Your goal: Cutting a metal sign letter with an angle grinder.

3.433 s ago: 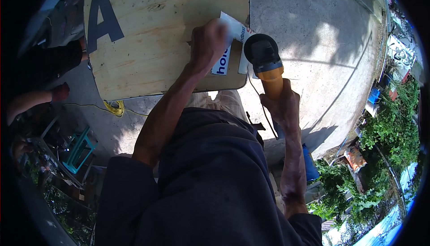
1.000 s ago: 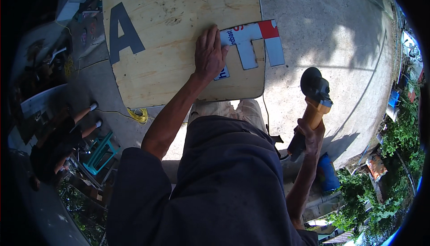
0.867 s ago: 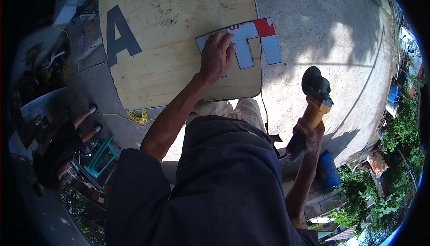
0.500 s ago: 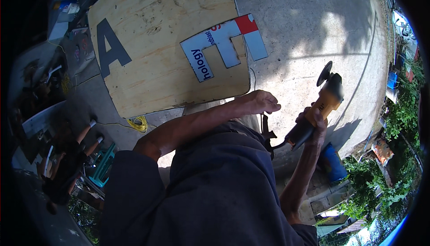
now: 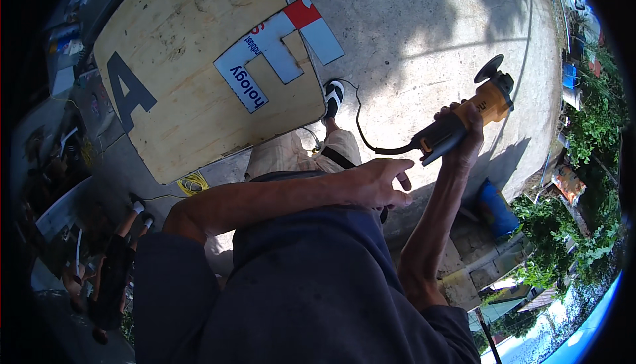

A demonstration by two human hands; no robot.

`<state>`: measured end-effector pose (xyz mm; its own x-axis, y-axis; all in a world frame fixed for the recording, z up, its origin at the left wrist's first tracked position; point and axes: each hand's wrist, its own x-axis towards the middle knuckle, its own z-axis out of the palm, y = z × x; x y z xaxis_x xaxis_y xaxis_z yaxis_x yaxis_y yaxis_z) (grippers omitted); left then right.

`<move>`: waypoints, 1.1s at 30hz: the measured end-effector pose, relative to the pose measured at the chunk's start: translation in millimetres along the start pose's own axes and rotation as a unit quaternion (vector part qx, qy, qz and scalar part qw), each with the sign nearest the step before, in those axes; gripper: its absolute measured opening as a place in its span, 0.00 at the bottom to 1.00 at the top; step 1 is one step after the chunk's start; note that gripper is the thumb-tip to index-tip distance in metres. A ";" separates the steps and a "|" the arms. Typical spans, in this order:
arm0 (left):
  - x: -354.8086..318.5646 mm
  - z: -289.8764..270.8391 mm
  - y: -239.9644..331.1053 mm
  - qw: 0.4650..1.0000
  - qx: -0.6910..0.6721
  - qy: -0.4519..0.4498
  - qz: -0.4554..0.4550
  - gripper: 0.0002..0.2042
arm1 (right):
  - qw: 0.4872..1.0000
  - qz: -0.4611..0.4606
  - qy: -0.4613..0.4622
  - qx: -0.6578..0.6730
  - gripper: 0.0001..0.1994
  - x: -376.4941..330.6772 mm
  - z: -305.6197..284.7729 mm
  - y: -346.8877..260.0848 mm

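My right hand is wrapped round the dark rear body of a yellow and black angle grinder, held up on the right over the concrete. A thin dark disc sits on the grinder's head. From its rear end a black cord loops down to the left. My left hand is in front of my body with its fingers apart, holding nothing, a little below the grinder's rear end. Farther left, a large letter-shaped sheet piece, white with red and printed areas, lies on a plywood tabletop, partly overhanging its right edge.
A dark grey letter A lies at the tabletop's left. Coiled yellow cord rests on the floor below the table. Another person is at lower left. A blue drum-like object and green plants stand on the right.
My right hand has raised the grinder a little up and away. My left hand has gone from curled to spread fingers and moved lower. The table has shifted leftward in view.
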<state>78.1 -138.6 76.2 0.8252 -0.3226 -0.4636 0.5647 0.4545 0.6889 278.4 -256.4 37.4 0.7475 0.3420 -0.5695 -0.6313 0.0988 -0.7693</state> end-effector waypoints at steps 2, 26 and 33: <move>8.3 3.6 -2.7 0.988 -0.154 -0.007 -0.034 0.44 | 1.000 -0.002 0.003 0.010 0.23 3.1 -1.5 -1.7; 24.9 11.1 -4.2 0.985 -0.159 0.037 0.056 0.19 | 0.999 -0.013 -0.032 0.002 0.20 18.3 -49.9 -1.5; -1.1 -91.8 -9.4 0.799 0.282 0.494 0.193 0.15 | 0.997 0.015 -0.030 -0.063 0.22 9.1 -94.6 -3.1</move>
<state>72.9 -66.3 19.1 0.7004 0.6915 -0.1768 0.4003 -0.1754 0.8994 306.7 -342.0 7.2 0.7131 0.3978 -0.5773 -0.6193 -0.0284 -0.7846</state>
